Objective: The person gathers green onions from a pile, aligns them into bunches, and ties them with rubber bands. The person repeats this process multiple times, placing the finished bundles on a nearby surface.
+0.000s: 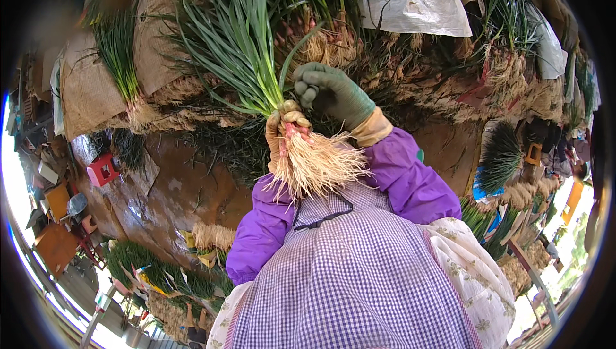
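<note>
My left hand (291, 117), in a tan-yellow glove, is closed around a bunch of green onions (262, 72) just above the pinkish bulbs. Its long green leaves point away from me, and a thick fringe of pale roots (320, 159) hangs toward my apron. Close by on the right is my right hand (332, 90), wearing a green-coated glove with a tan cuff. The right fingers are curled in beside one bent leaf of the bunch; whether they pinch anything is hidden. Beyond both hands, more green onions (327, 36) lie in a heap, roots toward me.
A white plastic sheet (414, 0) and burlap sacking (91, 84) partly cover the piled onions. Another small bunch (118, 60) rests on the sacking at left. Loose dark leaves (226, 149) litter the wet brown floor (187, 195). A red plastic stool (102, 169) stands at left.
</note>
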Demonstrator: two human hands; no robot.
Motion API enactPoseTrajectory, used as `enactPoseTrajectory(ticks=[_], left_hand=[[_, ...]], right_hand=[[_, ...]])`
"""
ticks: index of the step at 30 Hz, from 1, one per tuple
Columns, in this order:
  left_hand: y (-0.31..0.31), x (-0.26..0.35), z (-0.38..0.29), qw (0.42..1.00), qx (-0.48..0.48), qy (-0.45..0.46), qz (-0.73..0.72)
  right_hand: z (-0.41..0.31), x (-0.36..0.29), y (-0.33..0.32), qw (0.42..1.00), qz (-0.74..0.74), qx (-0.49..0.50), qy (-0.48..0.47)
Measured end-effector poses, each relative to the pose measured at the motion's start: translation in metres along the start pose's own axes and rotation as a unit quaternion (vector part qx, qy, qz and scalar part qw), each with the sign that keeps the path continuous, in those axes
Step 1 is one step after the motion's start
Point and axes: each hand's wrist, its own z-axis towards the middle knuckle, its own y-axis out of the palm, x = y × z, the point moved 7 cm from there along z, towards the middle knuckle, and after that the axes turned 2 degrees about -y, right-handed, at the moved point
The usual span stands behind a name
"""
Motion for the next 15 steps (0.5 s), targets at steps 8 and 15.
enactPoseTrajectory(ticks=[8,15], left_hand=[[-0.005,0.003,0.001,0.998,-0.013,-0.058,0.031],[0.029,0.02,0.008,0.977,0.015,0.051,0.209]], right_hand=[[0.031,0.009,0.004,0.996,-0.078,0.001,0.034],[-0.015,-0.009,0.017,0.975,-0.126,0.168,-0.079]])
